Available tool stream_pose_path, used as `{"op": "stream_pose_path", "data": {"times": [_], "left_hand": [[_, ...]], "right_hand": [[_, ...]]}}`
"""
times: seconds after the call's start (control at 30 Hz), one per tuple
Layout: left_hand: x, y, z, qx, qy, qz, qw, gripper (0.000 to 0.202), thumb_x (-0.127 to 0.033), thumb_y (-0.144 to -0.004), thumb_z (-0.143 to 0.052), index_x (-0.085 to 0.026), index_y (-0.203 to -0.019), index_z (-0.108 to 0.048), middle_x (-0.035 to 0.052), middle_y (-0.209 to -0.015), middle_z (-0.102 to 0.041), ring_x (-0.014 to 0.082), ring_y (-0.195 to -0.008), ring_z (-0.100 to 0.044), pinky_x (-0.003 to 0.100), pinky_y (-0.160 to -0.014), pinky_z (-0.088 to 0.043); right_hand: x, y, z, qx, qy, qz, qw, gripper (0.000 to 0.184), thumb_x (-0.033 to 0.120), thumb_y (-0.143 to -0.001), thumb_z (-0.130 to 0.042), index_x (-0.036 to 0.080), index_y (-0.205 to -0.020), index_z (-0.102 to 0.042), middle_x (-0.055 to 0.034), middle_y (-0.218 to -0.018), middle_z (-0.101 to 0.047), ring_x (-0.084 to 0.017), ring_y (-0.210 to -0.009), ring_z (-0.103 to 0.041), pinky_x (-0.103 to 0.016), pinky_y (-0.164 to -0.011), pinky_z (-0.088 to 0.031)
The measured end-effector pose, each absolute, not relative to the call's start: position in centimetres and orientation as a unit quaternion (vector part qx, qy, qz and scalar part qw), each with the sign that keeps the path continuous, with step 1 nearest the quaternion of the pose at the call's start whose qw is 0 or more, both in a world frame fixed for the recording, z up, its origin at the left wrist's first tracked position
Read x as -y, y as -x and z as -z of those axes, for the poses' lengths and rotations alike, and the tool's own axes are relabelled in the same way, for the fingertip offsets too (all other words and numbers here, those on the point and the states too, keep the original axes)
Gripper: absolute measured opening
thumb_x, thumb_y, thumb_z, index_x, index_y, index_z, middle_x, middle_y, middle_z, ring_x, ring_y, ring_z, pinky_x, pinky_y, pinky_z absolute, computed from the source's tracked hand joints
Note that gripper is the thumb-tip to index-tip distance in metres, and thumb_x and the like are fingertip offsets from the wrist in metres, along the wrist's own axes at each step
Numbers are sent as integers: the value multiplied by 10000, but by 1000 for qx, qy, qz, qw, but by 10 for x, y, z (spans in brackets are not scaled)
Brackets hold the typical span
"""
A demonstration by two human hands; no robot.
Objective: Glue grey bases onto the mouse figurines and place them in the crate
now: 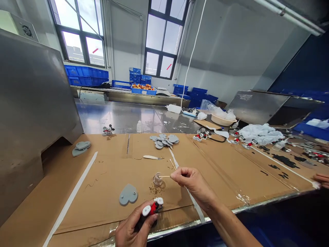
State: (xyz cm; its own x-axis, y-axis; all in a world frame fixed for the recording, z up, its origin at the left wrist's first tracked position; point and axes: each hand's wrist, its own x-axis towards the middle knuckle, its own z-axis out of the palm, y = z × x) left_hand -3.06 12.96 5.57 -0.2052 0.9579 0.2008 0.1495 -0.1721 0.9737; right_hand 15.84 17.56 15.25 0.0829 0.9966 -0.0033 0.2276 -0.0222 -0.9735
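My left hand (136,223), near the table's front edge, is closed around a small cartoon mouse figurine (154,207) with white feet and a red middle; my fingers hide the rest of it. My right hand (191,180) pinches a thin wooden stick (166,176), whose far end is at the mouth of a small glass jar (157,181). Brown specks are scattered around the jar. A grey heart-shaped base (128,195) with two small pegs lies flat to the left of the jar. Behind the jar lies a white-handled knife (151,157). Another thin stick (172,164) rests close beyond my right hand.
Cardboard (108,192) covers the work table. Further back are a pile of grey bases (164,140), more bases (81,147) at left, and finished-looking figurines (108,129). A metal housing (33,113) stands at left. Another person's hand (321,178) shows at the right edge.
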Motion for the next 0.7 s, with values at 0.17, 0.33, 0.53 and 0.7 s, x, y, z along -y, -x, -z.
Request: {"op": "stream_pose_path", "data": {"times": [0.17,0.33,0.53,0.7], "left_hand": [[-129,30,-58,-495,-510,-570,411,241,-495,-696,-760,-366,-900,-769,-73,-902,-780,150,-848,-725,133,-803,-517],[-128,31,-60,-467,-507,-573,443,195,-417,-719,-763,-387,-912,-764,-84,-917,-776,161,-840,-727,176,-797,-545],[-128,31,-58,-455,-514,-577,442,190,-396,-737,-758,-406,-927,-754,-100,-942,-772,161,-857,-726,194,-816,-552],[-128,30,-56,-440,-540,-592,404,186,-371,-766,-739,-423,-945,-745,-113,-951,-769,153,-862,-728,191,-811,-552]], "right_hand": [[-147,-142,-171,552,545,-479,411,302,416,-665,-774,144,-610,-654,22,-622,-502,-113,-646,-407,-255,-643,-305],[-138,-131,-170,583,545,-487,356,315,443,-677,-771,147,-628,-676,28,-611,-466,-109,-625,-365,-257,-601,-268],[-141,-128,-166,610,550,-462,334,281,409,-716,-750,143,-654,-684,25,-644,-471,-101,-613,-374,-245,-579,-286],[-137,-127,-175,690,537,-371,312,146,243,-790,-670,157,-673,-683,9,-680,-523,-111,-657,-451,-230,-603,-346]]}}
